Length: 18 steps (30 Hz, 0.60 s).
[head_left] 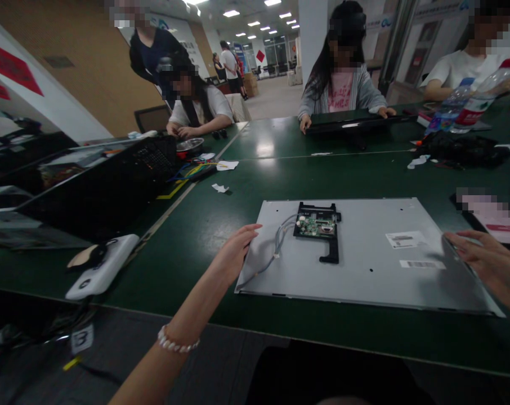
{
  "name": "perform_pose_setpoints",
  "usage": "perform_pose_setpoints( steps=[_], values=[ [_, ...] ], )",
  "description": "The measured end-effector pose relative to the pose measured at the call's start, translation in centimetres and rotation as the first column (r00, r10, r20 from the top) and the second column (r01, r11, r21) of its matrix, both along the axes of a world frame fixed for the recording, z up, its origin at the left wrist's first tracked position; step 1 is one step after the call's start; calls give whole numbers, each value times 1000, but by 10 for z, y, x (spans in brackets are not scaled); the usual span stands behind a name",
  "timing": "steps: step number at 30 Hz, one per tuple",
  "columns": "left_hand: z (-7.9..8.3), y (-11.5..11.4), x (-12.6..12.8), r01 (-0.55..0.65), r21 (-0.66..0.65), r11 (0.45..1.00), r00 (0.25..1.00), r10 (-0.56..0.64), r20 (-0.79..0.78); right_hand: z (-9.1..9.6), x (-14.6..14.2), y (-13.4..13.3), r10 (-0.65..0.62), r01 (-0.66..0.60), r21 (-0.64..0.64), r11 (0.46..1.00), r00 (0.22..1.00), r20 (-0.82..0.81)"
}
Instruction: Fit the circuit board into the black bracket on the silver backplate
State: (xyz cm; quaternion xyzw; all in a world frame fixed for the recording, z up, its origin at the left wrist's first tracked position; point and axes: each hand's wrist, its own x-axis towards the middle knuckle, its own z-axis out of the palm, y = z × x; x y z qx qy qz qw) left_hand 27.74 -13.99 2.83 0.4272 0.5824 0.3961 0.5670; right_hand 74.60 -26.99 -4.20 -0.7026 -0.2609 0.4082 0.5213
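Note:
A large grey metal panel (365, 275) lies flat on the green table (196, 236) in front of me. A green circuit board in a black bracket (318, 226) is fixed near its upper middle, with a grey cable (276, 244) curving off to the left. My left hand (235, 250) rests with fingers together on the panel's left edge, beside the cable. My right hand (478, 253) lies over the panel's right edge with fingers stretched out. Neither hand is seen gripping anything. Two white labels (407, 240) sit on the panel's right part.
A white device (105, 267) lies at the left, beside a black monitor back (111, 185) and coloured wires (193, 169). Three seated people work at the table's far side. Plastic bottles (470, 107) and a black bag (461, 149) stand at the right.

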Motion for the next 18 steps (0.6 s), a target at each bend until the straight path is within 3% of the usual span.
perform_pose_setpoints(
  steps=[5,13,18],
  values=[
    [-2,-3,9,-7,22,1000,999,6,38,-7,18,-4,25,-24,13,1000,1000,-19],
    [-2,-14,16,-1,-10,1000,993,2,115,7,4,-8,-76,76,6,997,997,-13],
    [0,-19,20,-4,-11,1000,992,5,123,4,15,-12,-68,67,-20,998,998,-5]
  ],
)
